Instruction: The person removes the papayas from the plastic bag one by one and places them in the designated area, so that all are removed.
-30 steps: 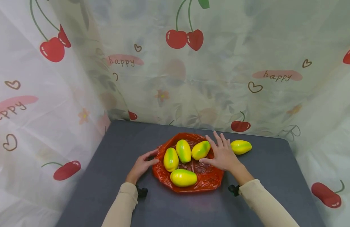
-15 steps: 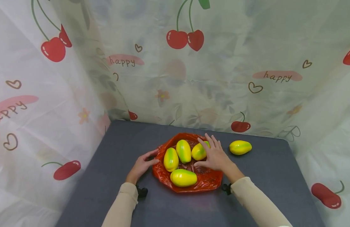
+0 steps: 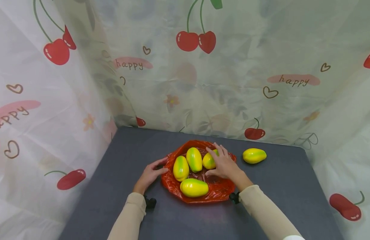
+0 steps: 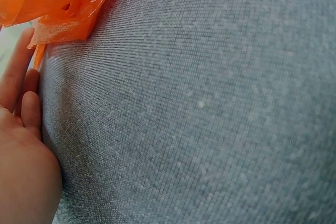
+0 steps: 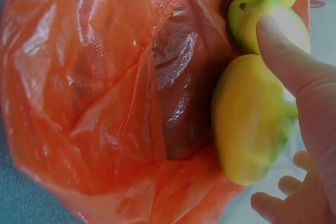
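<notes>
Your two hands have extended fingers and grip nothing. In head view, the left hand (image 3: 147, 177) is at the left rim of the red bag (image 3: 210, 197); the right hand (image 3: 224, 166), nearer, is over the rightmost fruit (image 3: 207, 162) inside. Left wrist view shows no fruit. Right wrist view shows this fruit's long axis, from thumb side towards fingers, partly hidden in head view.

On the back sheet (image 3: 232, 66) I can read "happy" twice, in thin brown handwritten lower-case letters: once over a left-hand pink streak (image 3: 133, 63), and once over a right-hand pink streak (image 3: 293, 79), where the letters tip slightly downward. The side sheet (image 3: 38, 143) to the left says "happy" again, climbing slantwise over a broader pink patch (image 3: 15, 108), its first letter right at the edge of the head view.
</notes>
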`<action>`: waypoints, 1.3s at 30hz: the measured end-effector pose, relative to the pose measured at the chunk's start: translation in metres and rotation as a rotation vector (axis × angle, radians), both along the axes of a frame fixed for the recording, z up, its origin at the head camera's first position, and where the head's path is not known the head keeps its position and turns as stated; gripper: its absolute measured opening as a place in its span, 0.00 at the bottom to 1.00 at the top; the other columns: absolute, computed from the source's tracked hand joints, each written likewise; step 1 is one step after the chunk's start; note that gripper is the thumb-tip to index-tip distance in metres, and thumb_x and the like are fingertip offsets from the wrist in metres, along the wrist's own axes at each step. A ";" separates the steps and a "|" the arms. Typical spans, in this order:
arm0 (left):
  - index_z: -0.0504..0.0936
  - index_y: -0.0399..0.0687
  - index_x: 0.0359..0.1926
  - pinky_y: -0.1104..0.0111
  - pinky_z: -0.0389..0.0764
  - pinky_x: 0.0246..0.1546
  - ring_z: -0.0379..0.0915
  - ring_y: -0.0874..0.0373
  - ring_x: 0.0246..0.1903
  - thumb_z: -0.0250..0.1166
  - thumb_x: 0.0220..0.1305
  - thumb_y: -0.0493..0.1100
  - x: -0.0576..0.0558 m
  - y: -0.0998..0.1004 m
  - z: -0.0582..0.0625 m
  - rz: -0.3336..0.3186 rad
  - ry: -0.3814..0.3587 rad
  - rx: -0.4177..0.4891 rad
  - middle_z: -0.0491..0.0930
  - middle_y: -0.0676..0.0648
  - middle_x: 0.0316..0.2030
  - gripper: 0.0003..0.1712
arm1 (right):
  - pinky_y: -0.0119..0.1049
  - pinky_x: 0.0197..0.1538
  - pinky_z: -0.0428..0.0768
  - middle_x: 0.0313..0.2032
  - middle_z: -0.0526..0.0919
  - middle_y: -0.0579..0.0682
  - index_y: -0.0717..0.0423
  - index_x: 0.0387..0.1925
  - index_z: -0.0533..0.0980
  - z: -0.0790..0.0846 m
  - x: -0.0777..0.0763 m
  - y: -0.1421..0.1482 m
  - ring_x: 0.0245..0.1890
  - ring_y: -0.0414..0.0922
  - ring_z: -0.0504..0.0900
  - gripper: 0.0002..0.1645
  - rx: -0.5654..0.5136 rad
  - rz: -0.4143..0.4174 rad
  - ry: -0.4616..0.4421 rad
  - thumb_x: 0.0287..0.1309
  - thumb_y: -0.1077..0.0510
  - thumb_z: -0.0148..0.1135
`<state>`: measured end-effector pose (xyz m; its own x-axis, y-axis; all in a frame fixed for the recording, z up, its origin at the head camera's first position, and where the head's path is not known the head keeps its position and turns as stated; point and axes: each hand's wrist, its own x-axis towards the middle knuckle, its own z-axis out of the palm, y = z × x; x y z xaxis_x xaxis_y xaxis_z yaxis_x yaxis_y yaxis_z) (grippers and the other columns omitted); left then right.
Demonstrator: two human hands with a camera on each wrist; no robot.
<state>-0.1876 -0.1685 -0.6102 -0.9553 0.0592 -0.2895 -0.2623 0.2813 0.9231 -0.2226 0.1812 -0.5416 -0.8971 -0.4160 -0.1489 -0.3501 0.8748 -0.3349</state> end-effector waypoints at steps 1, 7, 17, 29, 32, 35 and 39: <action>0.77 0.73 0.67 0.44 0.56 0.78 0.60 0.48 0.76 0.74 0.59 0.60 0.000 0.000 0.000 0.000 -0.002 0.000 0.74 0.53 0.70 0.34 | 0.72 0.70 0.65 0.82 0.39 0.60 0.42 0.81 0.51 0.000 0.000 0.000 0.80 0.68 0.43 0.63 -0.003 0.002 -0.004 0.52 0.35 0.75; 0.77 0.74 0.67 0.44 0.56 0.78 0.60 0.49 0.76 0.74 0.59 0.59 0.000 0.001 0.002 0.002 -0.007 0.003 0.74 0.54 0.70 0.34 | 0.72 0.70 0.64 0.82 0.39 0.60 0.44 0.80 0.55 -0.001 -0.001 -0.003 0.80 0.68 0.43 0.59 -0.018 0.014 -0.010 0.54 0.38 0.74; 0.77 0.74 0.67 0.44 0.54 0.79 0.59 0.49 0.76 0.73 0.61 0.57 0.002 0.001 0.003 0.007 -0.012 0.001 0.74 0.54 0.70 0.32 | 0.69 0.70 0.67 0.82 0.41 0.60 0.45 0.79 0.58 -0.006 -0.002 -0.005 0.80 0.67 0.45 0.54 -0.016 -0.003 -0.043 0.56 0.43 0.75; 0.77 0.75 0.66 0.44 0.55 0.79 0.60 0.49 0.76 0.73 0.61 0.57 0.001 0.001 0.004 0.007 -0.006 0.000 0.74 0.55 0.70 0.32 | 0.67 0.68 0.71 0.77 0.56 0.63 0.47 0.75 0.63 -0.011 -0.006 -0.002 0.76 0.66 0.53 0.46 -0.044 -0.015 -0.008 0.60 0.50 0.73; 0.77 0.74 0.66 0.43 0.55 0.79 0.60 0.50 0.76 0.73 0.61 0.57 0.001 0.001 0.003 0.005 -0.004 -0.002 0.75 0.55 0.69 0.32 | 0.66 0.66 0.73 0.76 0.58 0.63 0.48 0.74 0.65 -0.010 -0.006 -0.002 0.75 0.66 0.55 0.44 -0.043 -0.015 -0.004 0.60 0.50 0.74; 0.77 0.75 0.66 0.44 0.55 0.79 0.60 0.50 0.75 0.74 0.60 0.58 0.001 0.001 0.002 0.004 -0.004 0.001 0.75 0.55 0.69 0.32 | 0.65 0.65 0.75 0.75 0.58 0.63 0.48 0.73 0.65 -0.009 -0.005 -0.002 0.74 0.65 0.56 0.43 -0.043 -0.018 -0.002 0.60 0.50 0.74; 0.77 0.75 0.66 0.43 0.55 0.78 0.60 0.50 0.75 0.73 0.60 0.58 0.001 0.001 0.001 0.003 -0.004 0.002 0.75 0.55 0.69 0.33 | 0.65 0.65 0.75 0.75 0.58 0.63 0.48 0.73 0.65 -0.005 -0.003 -0.002 0.74 0.65 0.56 0.43 -0.049 -0.026 -0.005 0.60 0.51 0.73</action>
<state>-0.1866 -0.1678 -0.6088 -0.9543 0.0574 -0.2933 -0.2668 0.2786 0.9226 -0.2257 0.1796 -0.5468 -0.9069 -0.3997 -0.1335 -0.3259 0.8659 -0.3794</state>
